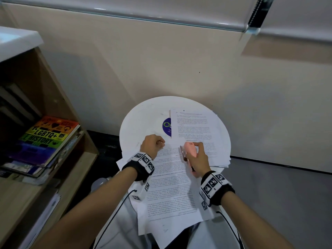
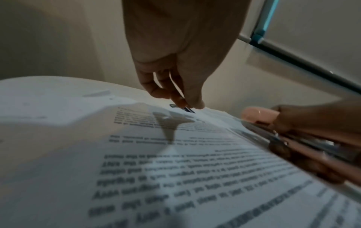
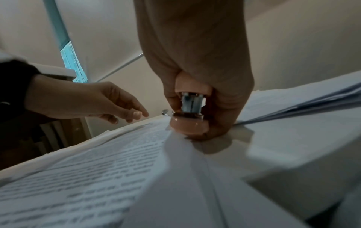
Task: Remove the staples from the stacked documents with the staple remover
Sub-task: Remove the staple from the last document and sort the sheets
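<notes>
A printed document (image 1: 172, 186) lies across the near edge of the round white table (image 1: 140, 123) and hangs over toward me. A thicker stack of papers (image 1: 195, 126) sits at the table's back right. My right hand (image 1: 195, 148) grips a pink staple remover (image 1: 190, 149), whose metal tip (image 1: 182, 150) rests at the document's top right corner; the right wrist view shows the pink staple remover (image 3: 187, 126) pressed on the paper. My left hand (image 1: 162, 141) hovers over the top left corner, fingertips (image 2: 195, 103) pinched together. I cannot make out anything between them.
A blue round sticker (image 1: 166, 126) shows on the table beside the far stack. A wooden shelf (image 1: 53, 105) with a pile of books (image 1: 45, 139) stands close on the left. A beige wall runs just behind the table, and grey floor lies to the right.
</notes>
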Demonstrator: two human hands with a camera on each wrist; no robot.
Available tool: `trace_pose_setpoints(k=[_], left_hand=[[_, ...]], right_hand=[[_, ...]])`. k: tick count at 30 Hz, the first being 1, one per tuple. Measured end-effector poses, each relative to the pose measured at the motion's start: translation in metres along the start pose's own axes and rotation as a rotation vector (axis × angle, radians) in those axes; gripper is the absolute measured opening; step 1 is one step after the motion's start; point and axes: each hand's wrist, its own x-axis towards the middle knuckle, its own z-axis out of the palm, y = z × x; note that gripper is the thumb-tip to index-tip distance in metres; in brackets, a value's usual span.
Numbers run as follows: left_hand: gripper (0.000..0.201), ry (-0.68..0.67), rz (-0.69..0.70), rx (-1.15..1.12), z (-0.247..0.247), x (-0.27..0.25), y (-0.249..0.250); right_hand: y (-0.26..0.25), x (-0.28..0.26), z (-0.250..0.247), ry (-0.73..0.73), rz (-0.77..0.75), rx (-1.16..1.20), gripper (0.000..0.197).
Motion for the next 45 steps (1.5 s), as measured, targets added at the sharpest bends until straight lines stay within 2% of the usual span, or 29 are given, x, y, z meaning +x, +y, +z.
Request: trace_pose_setpoints(k=[5, 13, 21, 23, 27, 29, 31, 33, 38, 41, 45], left_hand=[[0.021, -0.144, 0.011, 0.156, 0.011, 0.005, 0.013], [0.011, -0.138, 0.021, 0.250, 0.022, 0.007, 0.014], [0.009, -0.144, 0.262, 0.537, 0.025, 0.001, 0.014], [0.016, -0.162, 0.257, 0.624, 0.027, 0.000, 0.017], [0.042, -0.214, 0.247, 0.866, 0.031, 0.005, 0.020], [0.047, -0.240, 0.259, 0.906, 0.031, 0.006, 0.022], [0.042, -0.241, 0.258, 0.830, 0.026, 0.007, 0.021], [0.031, -0.205, 0.199, 0.601, 0.014, 0.008, 0.015], [0.015, 0.111, 0.009, 0.105, -0.048, -0.005, -0.027], [0.014, 0.260, -0.163, 0.089, -0.091, -0.035, -0.080], [0.011, 0.248, -0.414, 0.012, -0.099, -0.076, -0.170]], right_hand=[[0.002, 0.003, -0.003, -0.019, 0.029, 0.052, 0.035], [0.008, 0.006, 0.000, -0.002, 0.024, -0.045, 0.039], [0.005, 0.002, 0.002, 0.009, 0.028, -0.066, 0.039], [0.003, 0.000, 0.002, 0.012, 0.027, -0.066, 0.038], [-0.001, -0.002, 0.002, 0.006, 0.036, -0.085, 0.038], [-0.001, -0.002, 0.001, 0.002, 0.041, -0.093, 0.037], [-0.001, -0.002, 0.000, -0.009, 0.042, -0.090, 0.037], [-0.004, -0.004, -0.001, -0.024, 0.043, -0.082, 0.038], [-0.013, -0.008, -0.003, -0.026, 0.027, -0.109, 0.037], [-0.016, -0.011, -0.002, -0.031, 0.034, -0.105, 0.037], [-0.014, -0.011, 0.000, -0.009, 0.079, -0.120, 0.046]])
